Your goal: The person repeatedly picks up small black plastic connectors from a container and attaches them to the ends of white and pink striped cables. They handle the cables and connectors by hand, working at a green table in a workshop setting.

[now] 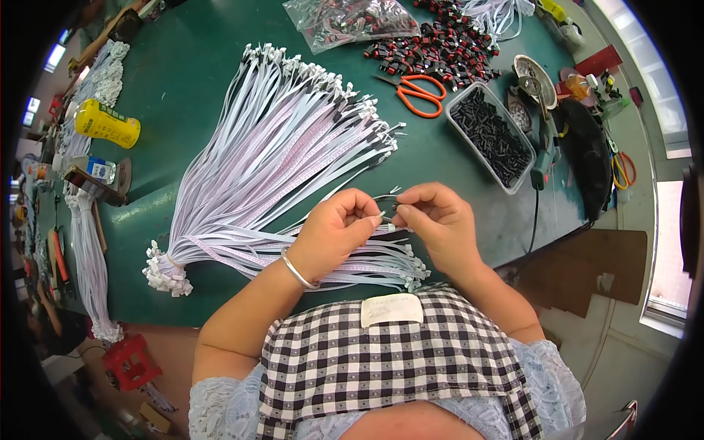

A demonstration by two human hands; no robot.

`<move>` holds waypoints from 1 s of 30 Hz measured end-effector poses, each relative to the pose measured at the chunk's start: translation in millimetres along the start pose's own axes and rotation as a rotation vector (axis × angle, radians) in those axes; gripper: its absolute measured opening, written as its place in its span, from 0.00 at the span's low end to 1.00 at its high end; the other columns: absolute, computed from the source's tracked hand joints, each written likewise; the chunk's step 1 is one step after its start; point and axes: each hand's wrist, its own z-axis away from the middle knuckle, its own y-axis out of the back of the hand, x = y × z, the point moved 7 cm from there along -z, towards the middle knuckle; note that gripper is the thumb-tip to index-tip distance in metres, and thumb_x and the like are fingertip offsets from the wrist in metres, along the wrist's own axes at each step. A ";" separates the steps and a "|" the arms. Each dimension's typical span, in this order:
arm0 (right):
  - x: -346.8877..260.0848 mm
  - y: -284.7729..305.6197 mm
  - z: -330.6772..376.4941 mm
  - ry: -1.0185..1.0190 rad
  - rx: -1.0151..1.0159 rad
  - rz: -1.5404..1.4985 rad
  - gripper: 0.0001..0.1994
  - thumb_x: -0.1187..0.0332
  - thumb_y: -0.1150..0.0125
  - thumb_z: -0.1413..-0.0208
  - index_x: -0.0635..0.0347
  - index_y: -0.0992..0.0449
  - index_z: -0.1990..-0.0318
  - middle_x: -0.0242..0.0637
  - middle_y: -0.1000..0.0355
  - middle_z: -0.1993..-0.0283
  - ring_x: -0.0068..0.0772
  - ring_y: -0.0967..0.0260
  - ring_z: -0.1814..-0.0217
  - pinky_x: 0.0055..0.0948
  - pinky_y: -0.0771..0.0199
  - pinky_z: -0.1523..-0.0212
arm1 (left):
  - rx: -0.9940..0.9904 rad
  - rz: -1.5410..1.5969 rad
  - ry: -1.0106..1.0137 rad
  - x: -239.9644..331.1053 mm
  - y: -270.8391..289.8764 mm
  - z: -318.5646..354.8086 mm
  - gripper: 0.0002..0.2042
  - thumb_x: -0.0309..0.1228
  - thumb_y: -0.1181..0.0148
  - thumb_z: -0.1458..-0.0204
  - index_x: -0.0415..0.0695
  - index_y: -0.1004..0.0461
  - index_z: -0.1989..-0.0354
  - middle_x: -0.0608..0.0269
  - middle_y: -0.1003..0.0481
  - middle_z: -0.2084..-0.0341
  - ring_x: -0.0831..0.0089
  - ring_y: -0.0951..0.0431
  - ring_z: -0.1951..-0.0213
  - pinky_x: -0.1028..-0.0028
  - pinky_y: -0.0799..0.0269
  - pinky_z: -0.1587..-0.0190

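My left hand [334, 227] pinches the end of a thin white flat cable [381, 196] above the green table [191, 81]. Facing it, my right hand [438, 220] has its fingertips closed on a small dark piece at that same cable end. Both hands meet just over the near edge of a big fan of white and pink flat cables [286, 154] with white plug ends. A silver bangle [297, 271] sits on my left wrist.
Orange-handled scissors [418, 94] lie beyond the cables. A clear tray of small black parts [491, 136] stands at the right, a heap of red and black parts [440, 48] and a plastic bag of parts [345, 20] behind it. A yellow bottle [106, 123] lies at the left.
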 end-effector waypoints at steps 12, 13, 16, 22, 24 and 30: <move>2.7 0.5 0.6 0.006 -0.007 0.016 0.05 0.80 0.42 0.47 0.67 0.27 0.62 0.34 0.28 0.63 0.21 0.27 0.65 0.18 0.26 0.64 | 0.009 -0.031 -0.019 1.8 2.1 0.5 0.05 0.23 0.41 0.48 0.40 0.30 0.65 0.69 0.30 0.76 0.86 0.33 0.77 0.86 0.36 0.74; 2.2 0.2 0.7 0.003 -0.005 0.017 0.05 0.80 0.42 0.47 0.67 0.27 0.62 0.34 0.28 0.63 0.21 0.27 0.65 0.18 0.26 0.64 | 0.010 -0.040 -0.017 2.2 2.1 0.6 0.05 0.23 0.41 0.48 0.40 0.30 0.66 0.69 0.30 0.76 0.86 0.33 0.77 0.86 0.36 0.74; 2.3 -0.8 0.3 0.015 -0.018 0.070 0.05 0.80 0.42 0.47 0.67 0.26 0.62 0.34 0.28 0.63 0.21 0.27 0.64 0.18 0.26 0.64 | 0.013 -0.040 -0.017 2.5 2.1 1.0 0.05 0.23 0.41 0.49 0.40 0.30 0.66 0.69 0.30 0.76 0.86 0.33 0.77 0.86 0.36 0.74; 5.1 -1.6 1.5 0.000 -0.022 0.086 0.05 0.80 0.42 0.47 0.66 0.26 0.63 0.33 0.28 0.63 0.19 0.28 0.65 0.18 0.27 0.66 | 0.006 -0.052 -0.019 1.5 1.8 0.4 0.05 0.23 0.41 0.49 0.41 0.30 0.66 0.70 0.30 0.76 0.86 0.33 0.77 0.86 0.36 0.74; 6.4 -1.7 1.4 0.000 -0.028 0.084 0.05 0.80 0.42 0.47 0.66 0.26 0.63 0.33 0.28 0.64 0.19 0.28 0.65 0.17 0.27 0.66 | 0.009 -0.053 -0.017 1.3 1.9 0.4 0.05 0.23 0.41 0.49 0.41 0.30 0.66 0.70 0.30 0.76 0.86 0.33 0.77 0.86 0.36 0.74; 5.1 -3.4 2.2 -0.022 -0.028 0.074 0.05 0.80 0.43 0.46 0.66 0.27 0.62 0.33 0.28 0.65 0.19 0.28 0.66 0.18 0.27 0.66 | 0.011 0.009 -0.008 2.4 2.2 1.0 0.05 0.23 0.41 0.49 0.40 0.30 0.65 0.70 0.30 0.76 0.85 0.33 0.77 0.85 0.36 0.74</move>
